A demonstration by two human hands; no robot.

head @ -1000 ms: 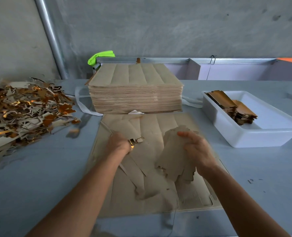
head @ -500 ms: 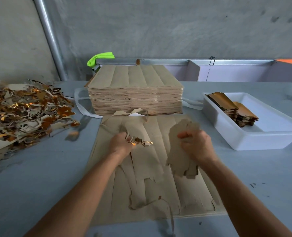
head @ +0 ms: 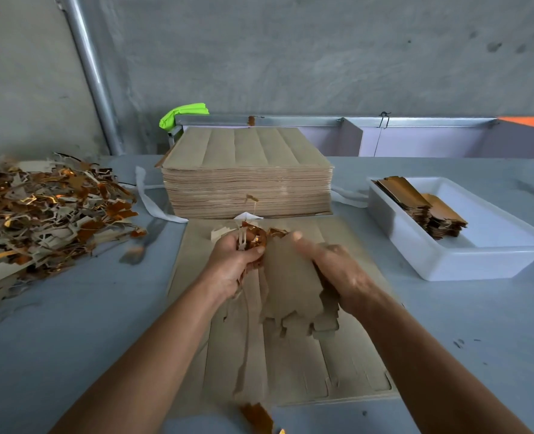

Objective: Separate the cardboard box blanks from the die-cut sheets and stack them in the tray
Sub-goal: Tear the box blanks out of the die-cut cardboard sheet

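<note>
A die-cut sheet lies flat on the table in front of me. My right hand grips a small bundle of brown box blanks lifted above it. My left hand is curled round a bunch of gold-and-grey waste strips, pressed against the blanks' left edge. Long thin strips hang from that bunch down to the sheet. A white tray at the right holds two short stacks of gold-faced blanks.
A tall stack of uncut sheets stands behind my hands. A heap of scrap trimmings covers the table's left side. A gold scrap lies at the near edge. White strapping trails beside the stack.
Both hands rose and came together. The left hand gathered more scrap strips into a bunch, and the right hand brought the blanks against it.
</note>
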